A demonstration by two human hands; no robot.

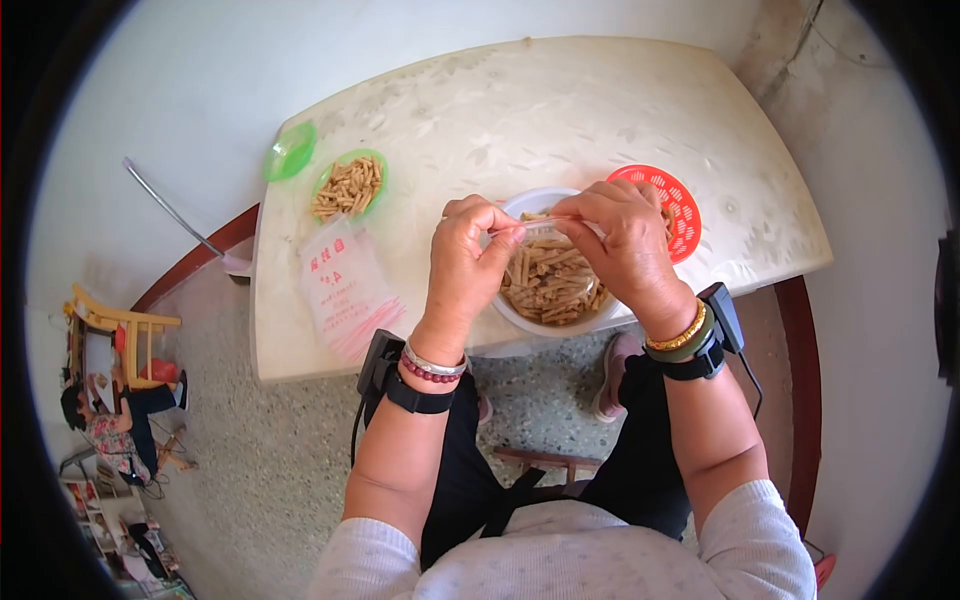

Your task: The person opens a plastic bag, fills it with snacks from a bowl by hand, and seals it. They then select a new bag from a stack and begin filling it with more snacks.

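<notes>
My left hand (470, 255) and my right hand (620, 235) pinch the top edge of a clear plastic bag (555, 270) between thumbs and fingers. Brown stick-shaped pieces show through the bag, which hangs over a white bowl (514, 314). How many of the pieces lie in the bag and how many in the bowl I cannot tell. Just right of my right hand is a red perforated basket (685, 215), partly hidden, with some sticks in it. Flat printed plastic bags (345, 285) lie on the table to the left of my left hand.
A green dish (380, 196) of sticks (348, 187) and another green dish (291, 151) stand at the left of the pale table (480, 110). Beyond, on the floor at far left, are a wooden chair (145, 350) and a seated person (115, 430). My legs are below the table's front edge.
</notes>
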